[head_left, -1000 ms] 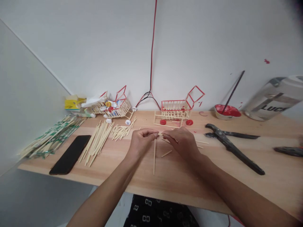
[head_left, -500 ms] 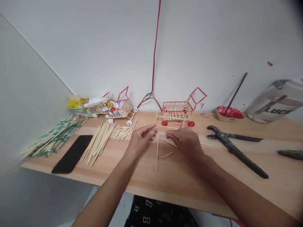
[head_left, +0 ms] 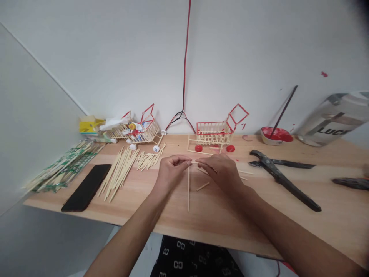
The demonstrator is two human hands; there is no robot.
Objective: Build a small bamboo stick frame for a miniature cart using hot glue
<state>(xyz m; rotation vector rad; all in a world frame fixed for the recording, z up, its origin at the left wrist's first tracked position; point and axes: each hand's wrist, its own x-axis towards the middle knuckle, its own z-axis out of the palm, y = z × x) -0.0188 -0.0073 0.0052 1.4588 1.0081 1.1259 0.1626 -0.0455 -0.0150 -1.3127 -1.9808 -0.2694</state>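
Over the middle of the table, my left hand (head_left: 173, 172) is closed, its thumb and fingers pinching the corner where a long thin wooden stick (head_left: 188, 192) meets a short crosspiece. Opposite it, my right hand (head_left: 221, 170) pinches the other side of that crosspiece, the fingertips of both hands nearly meeting. The long stick points toward me. Under and beside my right hand lie loose sticks, among them a short cut piece (head_left: 203, 186). Behind the hands stands a miniature stick shopping cart (head_left: 215, 133) with red-painted edges and red wheels.
To the left are a black phone (head_left: 86, 187), cut sticks (head_left: 119, 173), packaged sticks (head_left: 62, 169) and a filled miniature cart (head_left: 147, 132). On the right lie black-handled pliers (head_left: 284, 179), with a bowl of red paint (head_left: 276, 135) and a large clear jar (head_left: 334, 121) near the wall.
My left hand has moved right and closed on the stick corner, where before its fingers were apart from it. My right hand stays on the crosspiece, and the view has shifted slightly.
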